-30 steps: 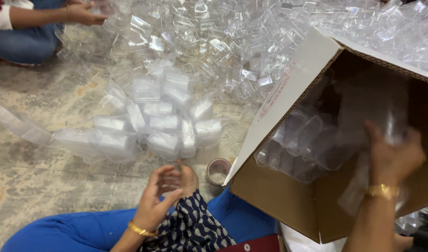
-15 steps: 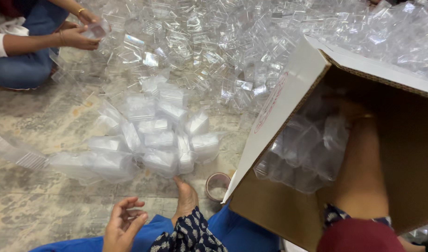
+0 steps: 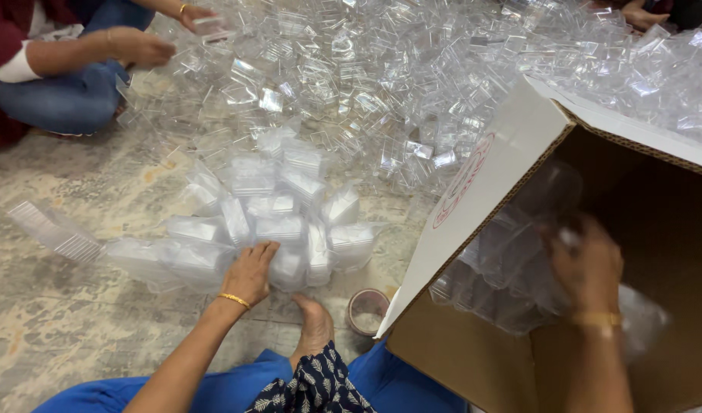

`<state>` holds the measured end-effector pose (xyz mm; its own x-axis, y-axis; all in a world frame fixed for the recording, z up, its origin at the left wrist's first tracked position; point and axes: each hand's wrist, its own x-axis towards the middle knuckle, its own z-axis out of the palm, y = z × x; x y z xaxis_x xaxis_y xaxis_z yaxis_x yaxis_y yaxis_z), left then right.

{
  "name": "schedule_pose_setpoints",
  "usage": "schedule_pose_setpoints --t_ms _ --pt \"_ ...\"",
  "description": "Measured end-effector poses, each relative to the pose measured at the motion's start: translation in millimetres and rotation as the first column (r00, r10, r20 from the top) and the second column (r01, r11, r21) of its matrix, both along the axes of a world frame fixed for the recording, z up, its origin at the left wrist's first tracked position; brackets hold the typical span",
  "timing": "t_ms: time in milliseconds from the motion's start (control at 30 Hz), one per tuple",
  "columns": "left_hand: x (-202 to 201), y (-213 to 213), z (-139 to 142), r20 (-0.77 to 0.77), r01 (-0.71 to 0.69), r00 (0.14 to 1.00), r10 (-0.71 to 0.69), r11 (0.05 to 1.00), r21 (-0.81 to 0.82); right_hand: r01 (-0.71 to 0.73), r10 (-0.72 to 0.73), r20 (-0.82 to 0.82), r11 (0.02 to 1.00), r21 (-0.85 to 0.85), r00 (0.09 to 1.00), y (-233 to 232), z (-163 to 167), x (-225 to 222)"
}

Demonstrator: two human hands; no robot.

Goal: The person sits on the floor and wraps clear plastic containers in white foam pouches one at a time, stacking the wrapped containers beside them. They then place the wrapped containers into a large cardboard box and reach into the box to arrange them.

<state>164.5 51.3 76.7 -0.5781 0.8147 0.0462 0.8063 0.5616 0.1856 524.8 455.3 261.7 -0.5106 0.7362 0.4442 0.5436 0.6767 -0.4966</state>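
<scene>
Resting the left hand [image 3: 250,274], fingers spread flat and gripping nothing, on stacked clear plastic containers [image 3: 274,222] on the floor. Reaching the right hand [image 3: 588,264] into the cardboard box [image 3: 511,153] among bagged containers [image 3: 504,260] — blurred, grip undeterminable. Box partly filled — large loose heap [image 3: 412,84] left beyond.

- My left hand [image 3: 250,274] rested on a bagged bundle of clear plastic containers [image 3: 267,222] on the floor.
- My right hand [image 3: 588,268], blurred, reached into the tilted cardboard box [image 3: 511,145] among clear plastic pieces.
- A tape roll [image 3: 366,310] lay beside my foot [image 3: 314,325].
- Another person's hands [image 3: 141,47] worked at the loose pile [image 3: 412,69].
</scene>
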Motion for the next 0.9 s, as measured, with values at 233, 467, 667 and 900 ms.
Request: schedule_pose_setpoints --t_ms 233,467,667,900 --pt "-23.5 -25.2 -43.2 0.058 -0.059 0.997 0.049 0.983 0.175 0.205 -0.23 -0.023 0.903 -0.377 0.973 -89.3 -23.3 69.7" --pt "12.6 -26.9 -115.7 0.77 -0.767 0.545 0.331 0.568 0.299 0.089 -0.222 -0.229 0.873 -0.479 0.948 -120.8 -33.7 77.1" --pt "38.0 -23.1 -131.5 0.386 -0.423 0.892 0.234 0.733 0.533 0.05 -0.161 -0.291 0.933 -0.357 0.943 -147.1 -25.8 76.8" --pt "72.2 -69.0 -99.5 0.382 -0.335 0.911 0.157 0.822 0.461 -0.218 0.171 -0.217 0.952 -0.214 0.961 -202.6 -38.7 45.7"
